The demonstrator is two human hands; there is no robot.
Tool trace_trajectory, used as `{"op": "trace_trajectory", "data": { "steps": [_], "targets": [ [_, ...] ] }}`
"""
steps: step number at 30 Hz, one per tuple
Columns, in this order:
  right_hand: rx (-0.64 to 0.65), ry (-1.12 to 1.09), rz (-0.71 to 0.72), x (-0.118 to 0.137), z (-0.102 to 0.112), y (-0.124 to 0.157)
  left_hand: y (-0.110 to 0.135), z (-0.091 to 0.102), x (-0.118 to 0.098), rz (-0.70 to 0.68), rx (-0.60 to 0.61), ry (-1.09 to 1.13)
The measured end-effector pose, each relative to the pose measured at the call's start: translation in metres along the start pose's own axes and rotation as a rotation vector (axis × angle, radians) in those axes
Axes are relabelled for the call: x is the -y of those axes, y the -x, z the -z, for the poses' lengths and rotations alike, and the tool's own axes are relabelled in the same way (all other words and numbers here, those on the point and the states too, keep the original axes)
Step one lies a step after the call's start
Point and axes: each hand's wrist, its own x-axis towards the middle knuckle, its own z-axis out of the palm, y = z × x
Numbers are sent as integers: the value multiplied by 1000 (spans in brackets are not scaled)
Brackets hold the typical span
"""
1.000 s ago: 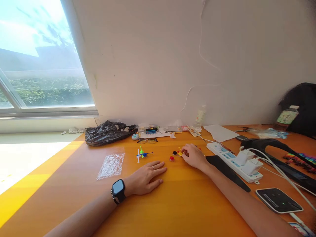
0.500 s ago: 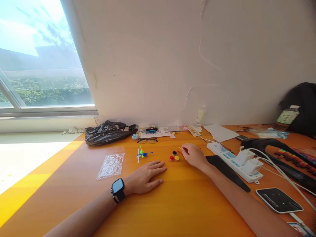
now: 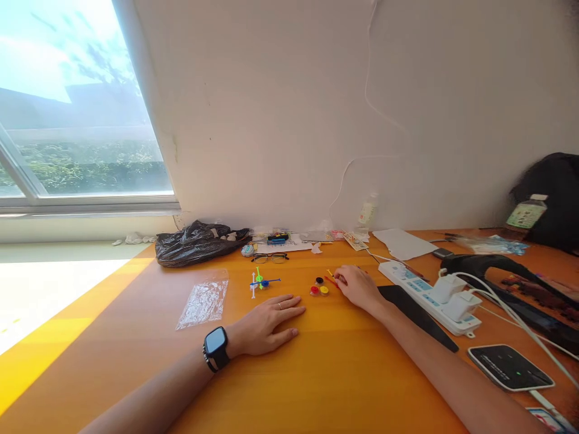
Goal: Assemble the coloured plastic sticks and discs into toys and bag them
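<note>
My left hand [image 3: 271, 325] lies flat on the wooden table [image 3: 289, 398] with its fingers spread, holding nothing. My right hand [image 3: 359, 289] rests further right, its thumb and fingers pinched at the end of a thin red plastic stick [image 3: 332, 279]. A yellow stick [image 3: 330, 273] pokes out beside those fingertips; its rest is hidden. Left of the right hand sit small round pieces topped in black [image 3: 319, 281], red [image 3: 314, 290] and yellow [image 3: 324, 290]. Beyond my left hand stand white [image 3: 254, 286], green [image 3: 259, 277] and blue [image 3: 266, 283] arrow-ended sticks with round pieces.
A clear plastic bag [image 3: 203, 301] lies at left, a black bag [image 3: 194, 244] behind it. Glasses [image 3: 270, 258] lie at the back. On the right are a power strip [image 3: 429, 298] with plugs and cables, a dark flat blade-shaped piece [image 3: 418, 316] and a black device [image 3: 511, 367].
My right hand has shifted slightly right, and more of the red and yellow sticks shows at its fingertips. My left hand has not moved.
</note>
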Motion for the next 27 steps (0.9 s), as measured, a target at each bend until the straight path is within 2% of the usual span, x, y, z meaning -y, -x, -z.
{"op": "trace_trajectory", "data": {
  "steps": [27],
  "targets": [
    [3,-48,5,-6,-7,-1,0,-3,3,-17,-11,7]
  ]
}}
